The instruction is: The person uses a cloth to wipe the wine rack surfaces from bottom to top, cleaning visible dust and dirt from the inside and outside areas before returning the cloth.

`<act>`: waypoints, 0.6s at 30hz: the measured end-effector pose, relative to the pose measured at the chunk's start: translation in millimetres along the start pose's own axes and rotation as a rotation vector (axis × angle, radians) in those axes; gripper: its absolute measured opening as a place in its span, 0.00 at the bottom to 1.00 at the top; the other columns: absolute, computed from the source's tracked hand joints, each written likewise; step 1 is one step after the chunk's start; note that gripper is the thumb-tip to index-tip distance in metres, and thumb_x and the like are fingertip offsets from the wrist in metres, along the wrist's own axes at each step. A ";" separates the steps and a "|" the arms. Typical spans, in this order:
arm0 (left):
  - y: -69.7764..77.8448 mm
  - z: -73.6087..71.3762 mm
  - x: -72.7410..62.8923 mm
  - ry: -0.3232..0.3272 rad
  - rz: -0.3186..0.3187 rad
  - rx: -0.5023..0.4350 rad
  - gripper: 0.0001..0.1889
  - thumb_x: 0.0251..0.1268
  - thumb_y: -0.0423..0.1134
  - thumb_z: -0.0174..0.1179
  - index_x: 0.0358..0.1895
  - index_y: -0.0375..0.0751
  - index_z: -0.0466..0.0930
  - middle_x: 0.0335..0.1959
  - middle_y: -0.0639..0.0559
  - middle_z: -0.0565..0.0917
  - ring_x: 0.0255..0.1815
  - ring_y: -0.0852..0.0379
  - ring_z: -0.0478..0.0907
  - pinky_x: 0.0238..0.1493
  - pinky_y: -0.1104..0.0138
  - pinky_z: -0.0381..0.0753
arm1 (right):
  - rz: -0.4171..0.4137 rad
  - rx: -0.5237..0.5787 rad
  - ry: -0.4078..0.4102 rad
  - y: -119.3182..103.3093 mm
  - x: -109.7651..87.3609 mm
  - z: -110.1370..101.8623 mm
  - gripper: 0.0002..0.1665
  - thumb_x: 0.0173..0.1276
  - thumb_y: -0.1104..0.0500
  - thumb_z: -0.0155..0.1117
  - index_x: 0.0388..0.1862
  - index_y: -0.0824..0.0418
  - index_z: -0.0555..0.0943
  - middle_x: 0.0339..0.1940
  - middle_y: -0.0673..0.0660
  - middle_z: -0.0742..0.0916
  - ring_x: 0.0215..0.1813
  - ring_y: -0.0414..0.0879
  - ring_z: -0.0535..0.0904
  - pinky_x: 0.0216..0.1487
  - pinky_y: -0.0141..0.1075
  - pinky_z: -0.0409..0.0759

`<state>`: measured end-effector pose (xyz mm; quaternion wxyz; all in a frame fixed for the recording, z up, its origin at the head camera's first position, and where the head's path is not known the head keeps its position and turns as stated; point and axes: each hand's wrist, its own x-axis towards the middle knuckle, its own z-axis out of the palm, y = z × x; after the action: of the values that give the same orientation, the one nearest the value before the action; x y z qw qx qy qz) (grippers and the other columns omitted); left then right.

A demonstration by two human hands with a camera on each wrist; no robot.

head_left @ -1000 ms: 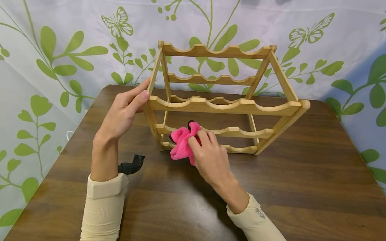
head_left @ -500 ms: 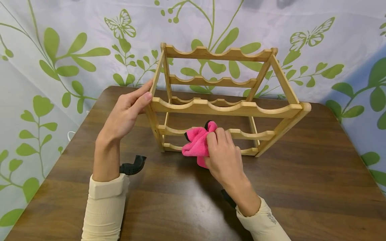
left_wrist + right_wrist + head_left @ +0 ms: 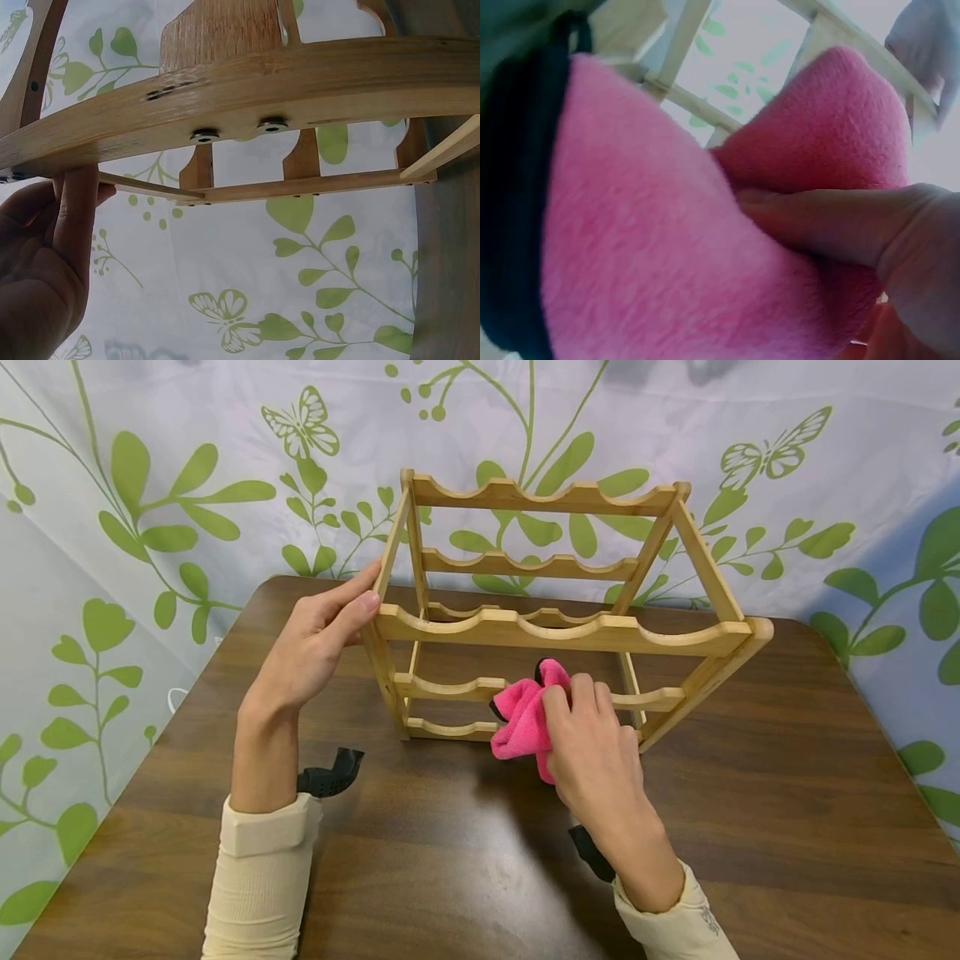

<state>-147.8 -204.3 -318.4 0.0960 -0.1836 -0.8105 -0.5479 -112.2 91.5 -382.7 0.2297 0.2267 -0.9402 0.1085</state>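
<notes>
A wooden wine rack point(image 3: 570, 633) with scalloped rails stands on the table in the head view. At its upper left front corner, my left hand point(image 3: 303, 647) holds the frame, thumb in front and fingers behind. The left wrist view shows those fingers point(image 3: 73, 217) against the side post point(image 3: 247, 94), which has metal screw heads. My right hand point(image 3: 596, 752) grips a bunched pink cloth point(image 3: 522, 722) with black edging at the middle front rail, hiding part of that rail. Close up in the right wrist view, the thumb point(image 3: 817, 221) presses into the cloth's folds.
Under everything is a brown wood-grain table point(image 3: 420, 860). A leaf-and-butterfly patterned curtain point(image 3: 187, 410) hangs behind it. Black camera mounts point(image 3: 333, 772) stick out beside both wrists, and a white cable point(image 3: 174, 697) shows at the table's left edge.
My right hand has slid the pink cloth rightward along the middle front rail, from its left part to past its centre. The left hand keeps its hold on the rack, which stays put.
</notes>
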 end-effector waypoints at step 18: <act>0.5 -0.5 -0.6 0.004 -0.002 0.026 0.23 0.80 0.42 0.46 0.74 0.44 0.65 0.70 0.48 0.70 0.60 0.54 0.73 0.51 0.64 0.77 | 0.014 0.030 -0.153 32.2 -2.3 -27.9 0.19 0.46 0.78 0.65 0.37 0.66 0.73 0.37 0.63 0.74 0.37 0.57 0.69 0.17 0.47 0.71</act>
<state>-147.0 -204.6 -318.0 0.0996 -0.1804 -0.8176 -0.5376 -115.1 129.0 -362.7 0.1531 0.2313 -0.9548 0.1065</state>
